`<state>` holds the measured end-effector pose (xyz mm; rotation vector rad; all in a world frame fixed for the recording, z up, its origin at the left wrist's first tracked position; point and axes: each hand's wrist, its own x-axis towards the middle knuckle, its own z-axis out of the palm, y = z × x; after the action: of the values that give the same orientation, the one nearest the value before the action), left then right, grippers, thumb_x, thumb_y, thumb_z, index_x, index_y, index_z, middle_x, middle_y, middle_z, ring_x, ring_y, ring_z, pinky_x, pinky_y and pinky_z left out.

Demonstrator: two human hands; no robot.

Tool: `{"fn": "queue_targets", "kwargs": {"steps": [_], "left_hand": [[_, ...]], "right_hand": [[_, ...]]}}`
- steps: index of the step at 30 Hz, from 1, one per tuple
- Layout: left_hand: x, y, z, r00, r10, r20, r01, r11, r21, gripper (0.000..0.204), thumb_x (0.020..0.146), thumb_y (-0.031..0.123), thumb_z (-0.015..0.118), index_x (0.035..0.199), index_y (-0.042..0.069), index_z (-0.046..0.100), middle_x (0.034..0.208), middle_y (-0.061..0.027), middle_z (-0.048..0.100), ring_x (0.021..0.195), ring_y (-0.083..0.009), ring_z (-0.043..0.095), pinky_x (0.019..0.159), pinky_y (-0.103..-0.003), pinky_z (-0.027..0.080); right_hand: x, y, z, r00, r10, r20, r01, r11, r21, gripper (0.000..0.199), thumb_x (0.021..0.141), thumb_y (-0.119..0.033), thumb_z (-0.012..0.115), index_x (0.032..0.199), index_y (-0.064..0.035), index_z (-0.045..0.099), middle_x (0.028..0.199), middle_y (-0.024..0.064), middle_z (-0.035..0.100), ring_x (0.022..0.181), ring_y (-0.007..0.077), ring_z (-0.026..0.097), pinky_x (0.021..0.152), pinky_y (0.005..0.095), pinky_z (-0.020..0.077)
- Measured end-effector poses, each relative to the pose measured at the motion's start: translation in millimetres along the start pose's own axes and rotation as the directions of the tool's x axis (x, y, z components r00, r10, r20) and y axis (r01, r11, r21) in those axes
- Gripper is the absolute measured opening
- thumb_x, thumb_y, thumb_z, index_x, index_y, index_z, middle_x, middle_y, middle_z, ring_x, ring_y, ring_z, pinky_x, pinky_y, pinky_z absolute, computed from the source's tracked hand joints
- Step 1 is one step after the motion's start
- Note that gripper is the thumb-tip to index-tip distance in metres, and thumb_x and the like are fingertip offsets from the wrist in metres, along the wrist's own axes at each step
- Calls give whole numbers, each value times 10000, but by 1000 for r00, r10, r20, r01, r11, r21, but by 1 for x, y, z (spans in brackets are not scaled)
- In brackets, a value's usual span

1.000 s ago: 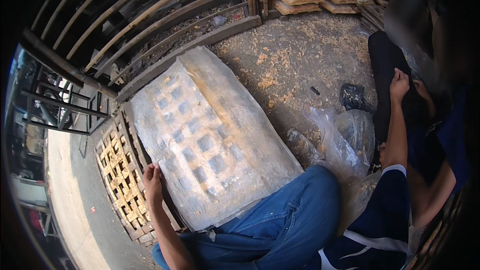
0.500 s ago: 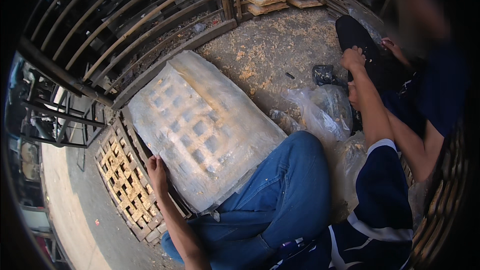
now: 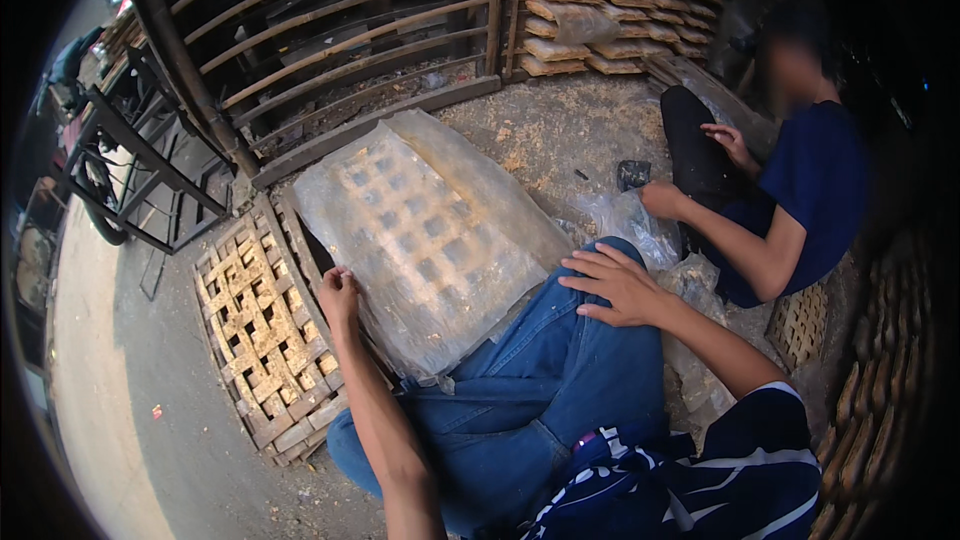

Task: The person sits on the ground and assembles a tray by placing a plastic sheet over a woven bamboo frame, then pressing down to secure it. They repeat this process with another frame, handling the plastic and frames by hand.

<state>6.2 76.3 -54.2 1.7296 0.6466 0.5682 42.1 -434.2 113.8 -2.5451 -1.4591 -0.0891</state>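
Nearest, at six o'clock, we see a dark striped shirt (image 3: 690, 480) and a bent knee in blue jeans (image 3: 540, 380), the denim creased and soft. Our right hand (image 3: 615, 285) lies flat on top of that knee at about three o'clock of it, fingers spread wide and holding nothing, the forearm running back toward five o'clock. Our left hand (image 3: 338, 292) reaches up from the lower edge on a long straight forearm and curls its fingers over the near left edge of the sheet (image 3: 430, 235), gripping it.

The sheet is a broad, pale, translucent slab, roughly rectangular, dimpled with a regular grid of square hollows, its surface dull and slightly glossy. Its near corner rests against the jeans; the rest slants away toward eleven o'clock over the ground. Just at nine o'clock of it lies a wooden lattice (image 3: 262, 335), woven of rough tan slats with square gaps, flat on grey concrete.

At two o'clock, crumpled clear plastic bags (image 3: 625, 220) sit beside the knee on sawdusty ground. Beyond them a second person in a dark blue shirt (image 3: 815, 190) sits, one hand (image 3: 662, 200) on the plastic. Farther, at twelve o'clock, curved wooden bars form a rack (image 3: 330, 50), with stacked tan slabs (image 3: 600, 15) at one o'clock.
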Motion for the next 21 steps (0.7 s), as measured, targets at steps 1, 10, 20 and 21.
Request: {"fn": "queue_targets", "kwargs": {"steps": [1,10,20,21], "left_hand": [[2,-2,5,999,29,-14,-28,998,55,146,979,131,623,1064,12,626,767,-26,631,663,-114,583,617,-272,473],[-13,6,16,996,86,-19,-83,989,124,271,939,205,679,1108,-6,665,744,-60,638,660,-142,579,640,-313,483],[-6,-3,12,999,48,13,-49,985,164,276,959,190,671,1151,-8,647,831,-73,669,735,-139,617,681,-297,495],[-10,1,11,1000,22,-12,-20,989,146,275,960,185,674,1153,-7,645,837,-70,673,735,-132,617,683,-289,495]], "right_hand": [[-20,3,-6,999,-4,53,9,996,-87,531,959,-408,607,1396,-107,579,1546,135,429,1428,325,401,1203,480,265],[-51,20,-6,813,465,-350,-379,879,288,541,989,-296,582,1445,-19,497,1544,208,425,1436,375,396,1205,445,274],[-77,142,32,790,612,-35,-588,772,241,508,1038,-345,471,1494,-121,479,1615,139,344,1497,343,296,1215,489,220],[-60,143,21,801,593,-85,-557,790,256,508,1044,-336,465,1502,-115,465,1619,158,328,1493,357,299,1213,465,235]]}}
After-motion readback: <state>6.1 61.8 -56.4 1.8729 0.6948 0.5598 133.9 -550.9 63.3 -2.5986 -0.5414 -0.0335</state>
